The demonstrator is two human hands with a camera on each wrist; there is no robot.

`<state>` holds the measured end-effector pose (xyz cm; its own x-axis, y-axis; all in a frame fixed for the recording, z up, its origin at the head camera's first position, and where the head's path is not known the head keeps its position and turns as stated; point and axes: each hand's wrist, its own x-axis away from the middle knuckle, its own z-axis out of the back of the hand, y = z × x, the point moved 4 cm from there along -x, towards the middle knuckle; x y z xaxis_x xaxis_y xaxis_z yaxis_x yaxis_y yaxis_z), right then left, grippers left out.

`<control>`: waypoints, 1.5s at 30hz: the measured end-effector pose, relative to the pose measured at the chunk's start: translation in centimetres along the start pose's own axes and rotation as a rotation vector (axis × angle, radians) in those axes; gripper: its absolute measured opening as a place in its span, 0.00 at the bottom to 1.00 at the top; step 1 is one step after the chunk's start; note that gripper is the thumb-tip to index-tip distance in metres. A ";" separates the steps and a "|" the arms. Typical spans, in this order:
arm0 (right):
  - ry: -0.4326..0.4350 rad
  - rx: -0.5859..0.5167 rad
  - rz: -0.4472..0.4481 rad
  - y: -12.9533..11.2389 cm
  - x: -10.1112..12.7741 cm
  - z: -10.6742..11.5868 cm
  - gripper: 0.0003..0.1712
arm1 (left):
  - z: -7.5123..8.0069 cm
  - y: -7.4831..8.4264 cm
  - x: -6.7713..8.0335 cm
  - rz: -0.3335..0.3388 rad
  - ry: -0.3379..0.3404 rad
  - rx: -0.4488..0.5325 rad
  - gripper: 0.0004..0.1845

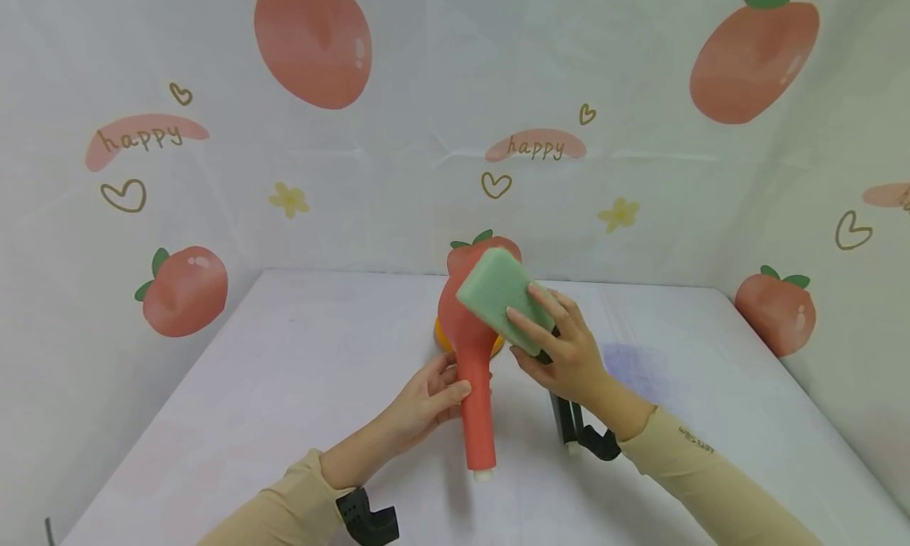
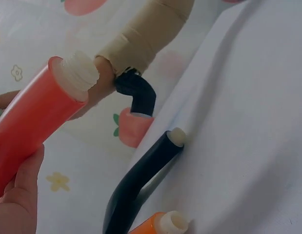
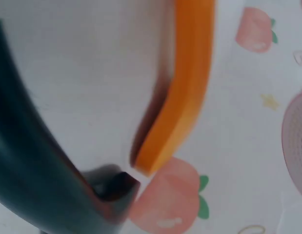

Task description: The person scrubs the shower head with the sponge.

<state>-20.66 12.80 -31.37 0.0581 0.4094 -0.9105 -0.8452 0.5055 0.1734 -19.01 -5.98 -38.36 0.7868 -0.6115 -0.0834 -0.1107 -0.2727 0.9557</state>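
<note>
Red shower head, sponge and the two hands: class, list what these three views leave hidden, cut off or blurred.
1. Head view: the red shower head's face is covered by the green sponge that the right hand holds.
2. Head view: the orange shower head and the black one are mostly hidden behind the red one and the right hand.
3. Left wrist view: the left hand is cut off by the frame edge.
4. Right wrist view: blurred; hand and sponge out of sight.

Both arms wear long beige sleeves (image 1: 711, 471); the right one carries small dark lettering (image 1: 695, 440). A black camera mount (image 1: 366, 518) is strapped at each wrist.
</note>
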 end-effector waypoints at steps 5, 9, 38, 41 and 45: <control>0.018 -0.085 -0.191 1.5 -0.4 0.3 0.23 | -0.3 0.1 0.1 -0.003 -0.040 0.006 0.34; 0.019 -0.108 -0.247 1.7 -0.3 0.3 0.25 | -0.6 0.4 0.2 -0.006 -0.072 0.001 0.35; -0.007 -0.330 -0.404 1.4 0.1 1.1 0.30 | 0.3 0.7 0.3 -0.040 0.016 -0.241 0.35; -0.018 -0.321 -0.406 0.9 0.4 1.1 0.29 | 0.6 0.6 0.2 -0.035 0.039 -0.231 0.34; -0.010 -0.334 -0.417 1.1 0.1 1.3 0.26 | 1.0 0.6 0.1 -0.042 0.044 -0.240 0.34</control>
<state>-20.87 14.42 -30.82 0.4290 0.2337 -0.8725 -0.8722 0.3584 -0.3328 -19.58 -6.94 -38.05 0.8138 -0.5693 -0.1171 0.0659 -0.1097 0.9918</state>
